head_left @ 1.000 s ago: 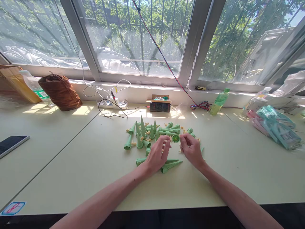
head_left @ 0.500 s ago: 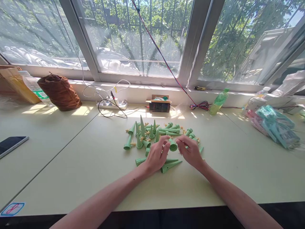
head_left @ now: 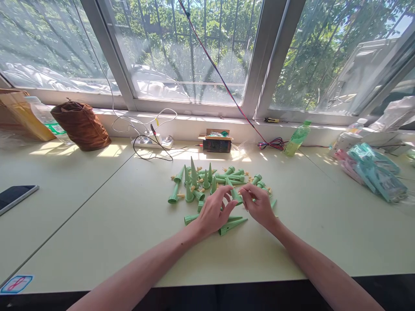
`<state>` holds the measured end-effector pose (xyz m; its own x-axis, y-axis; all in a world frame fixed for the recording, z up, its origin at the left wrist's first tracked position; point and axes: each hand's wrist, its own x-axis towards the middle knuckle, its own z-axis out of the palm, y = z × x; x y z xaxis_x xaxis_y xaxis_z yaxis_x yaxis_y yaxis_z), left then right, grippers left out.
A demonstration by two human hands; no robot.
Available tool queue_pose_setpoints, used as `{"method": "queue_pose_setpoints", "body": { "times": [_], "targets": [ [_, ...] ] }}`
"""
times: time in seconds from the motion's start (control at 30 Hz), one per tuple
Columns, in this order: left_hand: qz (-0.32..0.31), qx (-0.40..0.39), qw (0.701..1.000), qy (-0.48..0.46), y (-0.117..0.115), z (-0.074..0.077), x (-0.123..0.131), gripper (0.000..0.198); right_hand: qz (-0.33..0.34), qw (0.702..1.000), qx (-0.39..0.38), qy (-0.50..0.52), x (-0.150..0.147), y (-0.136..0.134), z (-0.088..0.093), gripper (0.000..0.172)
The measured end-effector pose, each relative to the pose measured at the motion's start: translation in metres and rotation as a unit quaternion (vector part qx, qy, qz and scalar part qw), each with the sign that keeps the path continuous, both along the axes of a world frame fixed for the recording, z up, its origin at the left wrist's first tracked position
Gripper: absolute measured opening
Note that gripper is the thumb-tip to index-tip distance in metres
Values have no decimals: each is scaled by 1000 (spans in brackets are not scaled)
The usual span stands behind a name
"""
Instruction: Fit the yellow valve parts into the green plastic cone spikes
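Note:
My left hand (head_left: 214, 209) has its thumb and fingers curled around one green plastic watering spike (head_left: 235, 196), held tilted with its wide end toward me. Close against the spike's right side, my right hand (head_left: 258, 203) is closed in a pinch; whatever sits between its fingertips is too small to make out. Around both hands lie several more green spikes, some standing point up like the tall one (head_left: 193, 172), others on their sides, many with small yellow valve pieces (head_left: 181, 195) on or beside them. Two lie just below my left hand, including one spike with a side hole (head_left: 231, 226).
Behind the pile stands a small box with a dark front (head_left: 217, 146). A power strip (head_left: 152, 141) with cables and a brown bag (head_left: 81, 125) are to its left. Rightward are a green bottle (head_left: 297, 139) and plastic packets (head_left: 378, 172). A phone (head_left: 17, 198) lies far left.
The spike between my hands has turned, so its side now shows instead of its open base. My left thumb has shifted slightly right. My right hand has hardly moved.

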<state>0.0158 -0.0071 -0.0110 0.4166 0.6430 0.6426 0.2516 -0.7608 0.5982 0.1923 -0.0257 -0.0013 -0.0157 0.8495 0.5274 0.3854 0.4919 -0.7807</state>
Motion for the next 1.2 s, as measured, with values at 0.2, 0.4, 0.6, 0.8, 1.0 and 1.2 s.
{"method": "queue_pose_setpoints", "body": {
  "times": [0.2, 0.4, 0.6, 0.8, 1.0, 1.2],
  "targets": [
    [-9, 0, 1000, 14, 1, -4, 0, 31, 1, 1000, 0, 1, 0, 1, 0, 28],
    [-1, 23, 999, 41, 1, -7, 0, 31, 4, 1000, -15, 1, 1, 1, 0, 30],
    [-2, 47, 997, 63, 2, -5, 1, 30, 5, 1000, -22, 1, 1, 2, 0, 31],
    [10, 76, 994, 83, 1, -3, 0, 28, 7, 1000, -20, 6, 0, 2, 1, 29],
    [24, 115, 989, 92, 0, 0, 0, 26, 9, 999, -27, 17, 0, 2, 0, 28],
    [45, 127, 985, 111, 1, -3, -1, 25, 16, 998, -31, 45, -1, 2, -3, 22]
  ]
}}
